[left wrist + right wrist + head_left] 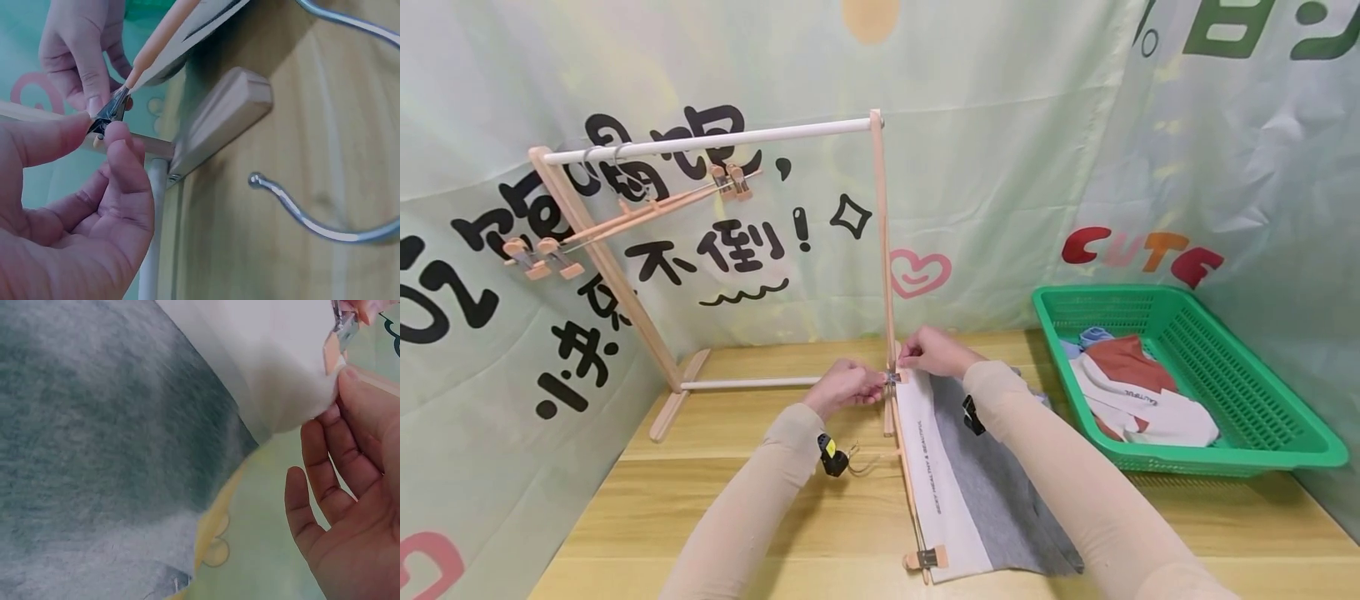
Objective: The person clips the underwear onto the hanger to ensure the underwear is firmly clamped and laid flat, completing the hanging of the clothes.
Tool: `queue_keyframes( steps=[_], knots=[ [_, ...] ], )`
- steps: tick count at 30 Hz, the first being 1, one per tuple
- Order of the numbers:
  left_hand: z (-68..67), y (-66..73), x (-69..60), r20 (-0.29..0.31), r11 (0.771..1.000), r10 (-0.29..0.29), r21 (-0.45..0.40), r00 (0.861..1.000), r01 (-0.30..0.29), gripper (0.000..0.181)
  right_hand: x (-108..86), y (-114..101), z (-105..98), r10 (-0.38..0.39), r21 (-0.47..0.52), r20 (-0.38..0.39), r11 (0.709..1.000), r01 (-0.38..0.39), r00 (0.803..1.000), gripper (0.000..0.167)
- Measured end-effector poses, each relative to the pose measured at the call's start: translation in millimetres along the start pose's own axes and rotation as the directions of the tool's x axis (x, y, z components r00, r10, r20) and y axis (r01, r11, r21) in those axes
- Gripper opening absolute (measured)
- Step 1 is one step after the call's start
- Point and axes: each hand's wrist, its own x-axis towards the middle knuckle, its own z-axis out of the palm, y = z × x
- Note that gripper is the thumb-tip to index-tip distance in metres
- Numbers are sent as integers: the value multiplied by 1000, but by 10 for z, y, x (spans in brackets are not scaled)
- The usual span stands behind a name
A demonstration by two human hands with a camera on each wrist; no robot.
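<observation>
Garment of gray cloth (1000,492) is lying on the tabletop (625,517), its white waistband (951,533) running along one hanger (159,44). At the end nearest the person, one near clip (931,558) is biting the waistband, so that end is looking finished. Beyond it, the left hand (847,387) is pinching the far clip (893,377) between thumb and fingers, while the right hand (940,352) is holding the waistband's corner, thumb and fingertip closing on the cloth; whether this clip is fully gripping, I cannot tell. Work on this piece is seeming more than half done, its hanger lying off the rack.

To the right, a green basket (1292,458) is holding more clothes (1131,367), none showing a hanger; folds are hiding their exact number. Farther back, the rack (775,135) is carrying two bare hangers (677,202), with four clips (560,258) showing on them. Altogether, three hangers, six clips, two hands, one basket, one rack and one laid-out garment are showing.
</observation>
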Motion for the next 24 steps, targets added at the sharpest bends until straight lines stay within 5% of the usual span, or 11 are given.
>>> queue_keyframes(
  steps=[8, 13, 17, 20, 24],
  knots=[
    [20, -122, -48, -24, 998, -47, 43, 999, 48, 23, -117, 72, 0, -19, -26, 4, 999, 19, 1000, 15],
    [46, -170, -114, -106, 976, -5, 217, 994, 29, 28, -211, 179, 9, -36, -53, 7, 998, 36, 999, 14],
    [84, -173, -276, -224, 882, 134, 472, 965, -13, 30, -260, 244, 1, -25, -39, 31, 999, 26, 999, 16],
    [156, -192, -481, -247, 798, 222, 602, 943, -30, 31, -279, 269, -35, -30, -32, 31, 999, 31, 999, 18],
    [339, -257, -785, -148, 767, 240, 634, 959, -94, 45, -293, 270, -117, -29, -1, 12, 1000, 29, 1000, 17]
  ],
)
